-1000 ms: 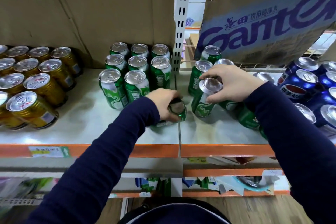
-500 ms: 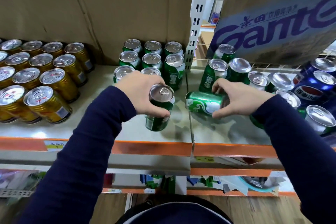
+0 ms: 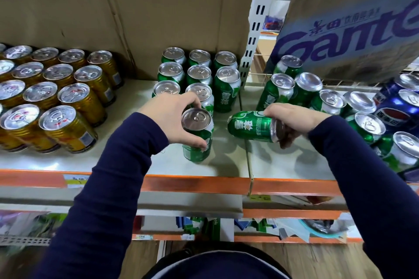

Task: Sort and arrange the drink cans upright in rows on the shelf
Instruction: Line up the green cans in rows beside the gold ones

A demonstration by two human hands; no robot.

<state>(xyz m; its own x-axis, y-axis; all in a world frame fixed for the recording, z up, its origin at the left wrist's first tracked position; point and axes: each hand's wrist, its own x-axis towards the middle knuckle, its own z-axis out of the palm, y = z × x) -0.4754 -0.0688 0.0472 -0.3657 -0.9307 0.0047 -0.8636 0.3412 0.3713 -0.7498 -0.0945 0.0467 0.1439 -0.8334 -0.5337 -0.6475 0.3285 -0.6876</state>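
Down at the orange front edge [image 3: 192, 183] of the shelf [image 3: 127, 161], both hands are busy. The left hand [image 3: 172, 118] grips an upright green can [image 3: 197, 136], thumb and fingers curled round its upper wall. It stands on the shelf just in front of the green block. Across the seam, the right hand [image 3: 292, 120] holds a second green can [image 3: 251, 125] lying sideways. Its fingers are curled round the lid end and its base points left. By the shadow beneath, it looks lifted clear of the shelf.

Just behind, the green block [image 3: 199, 72] is taking shape: three neat columns, all upright, with the right-hand column one can shorter. I'd say that gap is waiting to be filled.

On the right, the loose green cans [image 3: 281, 88] are the job left: a cluster with no clear rows, some leaning, running up against the blue cans [image 3: 394, 111]. Far left, the gold cans [image 3: 56, 88] already sit upright in tidy rows.

At the back, a printed cardboard box [image 3: 351, 29] overhangs the right bay.

My call: roughly midway. Gold looks done, green is half built and the right side is unsorted.
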